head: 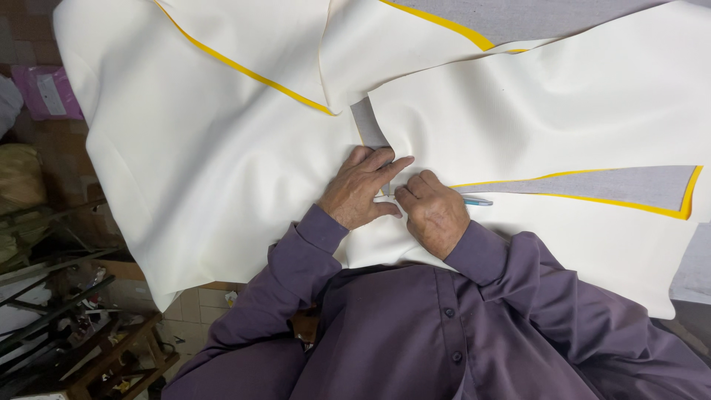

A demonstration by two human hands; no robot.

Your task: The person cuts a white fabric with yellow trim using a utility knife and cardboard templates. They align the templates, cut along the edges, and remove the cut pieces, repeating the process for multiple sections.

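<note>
Only 1 view is given, taken from a camera worn on the head. It is pointed steeply down over the chest and purple sleeves onto the counter, at close range. The frame is filled mostly by cream fabric; floor clutter is caught at the left edge.

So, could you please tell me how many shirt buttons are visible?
2: an upper button on the purple shirt placket, a lower button beneath it. Others may be hidden.
</note>
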